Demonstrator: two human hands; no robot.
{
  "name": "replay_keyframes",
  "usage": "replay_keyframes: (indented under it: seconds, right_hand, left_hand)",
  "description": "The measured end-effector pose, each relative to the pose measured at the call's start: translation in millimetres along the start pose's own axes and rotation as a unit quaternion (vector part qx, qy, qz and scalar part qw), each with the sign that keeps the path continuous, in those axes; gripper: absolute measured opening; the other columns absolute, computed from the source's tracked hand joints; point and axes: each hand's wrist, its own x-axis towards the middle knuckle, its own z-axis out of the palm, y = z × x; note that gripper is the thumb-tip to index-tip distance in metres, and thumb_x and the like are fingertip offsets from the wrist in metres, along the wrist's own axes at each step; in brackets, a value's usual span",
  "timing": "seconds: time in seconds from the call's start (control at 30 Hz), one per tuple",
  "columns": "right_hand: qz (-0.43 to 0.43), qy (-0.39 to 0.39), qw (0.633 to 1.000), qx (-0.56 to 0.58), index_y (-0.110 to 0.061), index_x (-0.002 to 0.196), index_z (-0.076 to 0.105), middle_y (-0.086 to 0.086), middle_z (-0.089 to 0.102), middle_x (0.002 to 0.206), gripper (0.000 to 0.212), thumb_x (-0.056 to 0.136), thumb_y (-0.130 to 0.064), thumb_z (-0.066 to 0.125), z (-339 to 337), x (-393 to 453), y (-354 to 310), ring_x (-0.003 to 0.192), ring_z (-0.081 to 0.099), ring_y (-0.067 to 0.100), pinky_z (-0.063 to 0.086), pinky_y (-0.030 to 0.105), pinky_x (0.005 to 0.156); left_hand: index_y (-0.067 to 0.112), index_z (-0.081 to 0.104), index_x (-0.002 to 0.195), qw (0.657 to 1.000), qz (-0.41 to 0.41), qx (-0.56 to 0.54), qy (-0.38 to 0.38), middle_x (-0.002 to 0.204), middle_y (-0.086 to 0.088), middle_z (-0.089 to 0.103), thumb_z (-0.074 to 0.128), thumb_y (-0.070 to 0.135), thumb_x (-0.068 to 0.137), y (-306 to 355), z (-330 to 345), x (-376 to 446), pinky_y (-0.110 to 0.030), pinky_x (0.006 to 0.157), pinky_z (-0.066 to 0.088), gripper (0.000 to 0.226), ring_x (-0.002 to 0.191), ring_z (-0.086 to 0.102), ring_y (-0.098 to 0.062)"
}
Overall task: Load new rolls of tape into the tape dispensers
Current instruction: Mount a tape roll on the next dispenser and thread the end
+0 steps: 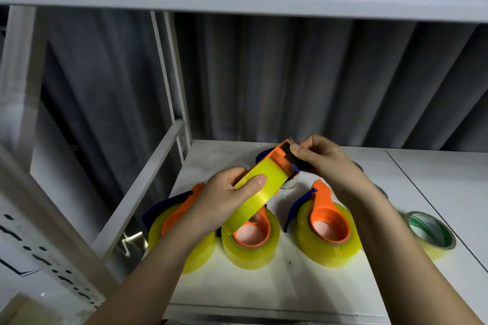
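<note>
On the white shelf [303,285], three loaded orange plastic tape dispensers [326,229] lie nearest. Above them, the left hand [224,200] grips a yellow translucent tape roll [257,190] mounted in an orange dispenser [284,155]; the right hand [320,157] pinches its far end.

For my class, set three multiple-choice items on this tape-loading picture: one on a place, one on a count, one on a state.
1. Where is the loose roll with the green core?
A. On the shelf, to the person's right
B. In the left hand
C. On the top shelf

2. How many loaded dispensers lie on the shelf?
A. One
B. Three
C. Five

3. What is the right hand doing?
A. Resting flat
B. Pinching at the held dispenser's cutter end
C. Holding scissors

Answers: 1 A, it lies right of the row; 2 B, three orange frames sit in rolls; 3 B, fingertips meet at the dark blade while the left hand grips the roll.
</note>
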Motion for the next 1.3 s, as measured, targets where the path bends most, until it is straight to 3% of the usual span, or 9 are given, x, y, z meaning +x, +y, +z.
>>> replay_keyframes:
  seconds: [0.2,0.37,0.6,0.77,0.9,1.07,1.17,1.3]
  right_hand:
    - [0.002,0.005,1.000,-0.017,-0.008,0.080,0.055,0.011,0.064,0.079,0.019,0.090,-0.022,0.063,-2,0,-1,0.080,0.062,0.021,0.052,0.034,0.079]
    - [-0.007,0.010,0.999,-0.040,-0.006,0.083,0.055,0.010,0.063,0.078,0.019,0.092,-0.021,0.061,0,-1,-4,0.073,0.061,0.015,0.052,0.024,0.069]
    - [-0.040,0.035,0.990,-0.132,-0.008,0.084,0.055,0.009,0.066,0.083,0.022,0.093,-0.028,0.059,4,1,-4,0.085,0.065,0.024,0.052,0.040,0.081]
    - [-0.038,0.116,0.989,-0.087,-0.018,0.076,0.050,0.017,0.067,0.091,0.022,0.091,-0.031,0.061,-3,6,0,0.090,0.064,0.035,0.053,0.054,0.082]
    - [-0.030,0.093,0.990,-0.104,-0.022,0.077,0.048,0.015,0.065,0.094,0.020,0.093,-0.029,0.058,-7,13,-5,0.089,0.065,0.035,0.056,0.050,0.077]
    - [-0.021,0.060,0.995,-0.074,-0.019,0.078,0.049,0.013,0.064,0.090,0.018,0.093,-0.023,0.058,-11,14,-6,0.085,0.064,0.033,0.055,0.049,0.075]
    - [-0.030,0.048,0.996,-0.071,-0.018,0.076,0.048,0.005,0.063,0.079,0.020,0.092,-0.020,0.060,-10,15,-7,0.081,0.063,0.029,0.054,0.046,0.073]
    - [-0.037,0.046,0.994,-0.096,-0.020,0.073,0.049,0.005,0.063,0.078,0.023,0.089,-0.025,0.064,-5,13,-11,0.089,0.064,0.040,0.052,0.058,0.082]
  left_hand:
    - [-0.006,0.057,0.093,1.000,-0.010,0.002,-0.021,0.080,-0.032,0.061,0.059,0.062,0.069,0,-3,3,-0.057,0.072,0.052,0.073,0.077,0.062,-0.046]
    - [-0.004,0.058,0.094,0.999,-0.020,0.001,-0.036,0.083,-0.033,0.060,0.059,0.064,0.067,-1,-6,2,-0.060,0.075,0.051,0.072,0.082,0.060,-0.049]
    - [-0.001,0.059,0.095,0.999,-0.018,-0.004,-0.047,0.084,-0.031,0.061,0.059,0.064,0.068,-1,-10,3,-0.059,0.077,0.052,0.071,0.081,0.061,-0.047]
    - [0.002,0.061,0.098,0.997,-0.021,-0.023,-0.076,0.075,-0.021,0.068,0.064,0.053,0.080,-5,-13,1,-0.046,0.072,0.058,0.054,0.068,0.066,-0.029]
    - [0.003,0.063,0.095,0.996,-0.018,-0.034,-0.078,0.071,-0.017,0.069,0.061,0.047,0.081,-5,-12,0,-0.040,0.069,0.057,0.046,0.065,0.067,-0.027]
    - [0.021,0.067,0.100,0.990,-0.076,-0.043,-0.109,0.089,-0.003,0.075,0.069,0.042,0.080,1,-21,2,-0.032,0.076,0.058,0.029,0.082,0.071,-0.018]
    - [0.024,0.063,0.107,0.984,-0.106,-0.012,-0.145,0.104,-0.008,0.071,0.069,0.046,0.062,1,-26,8,-0.044,0.089,0.053,0.050,0.097,0.068,-0.026]
    - [0.028,0.054,0.098,0.984,-0.147,0.022,-0.095,0.105,-0.011,0.062,0.064,0.058,0.057,-1,-16,12,-0.050,0.094,0.049,0.052,0.101,0.062,-0.028]
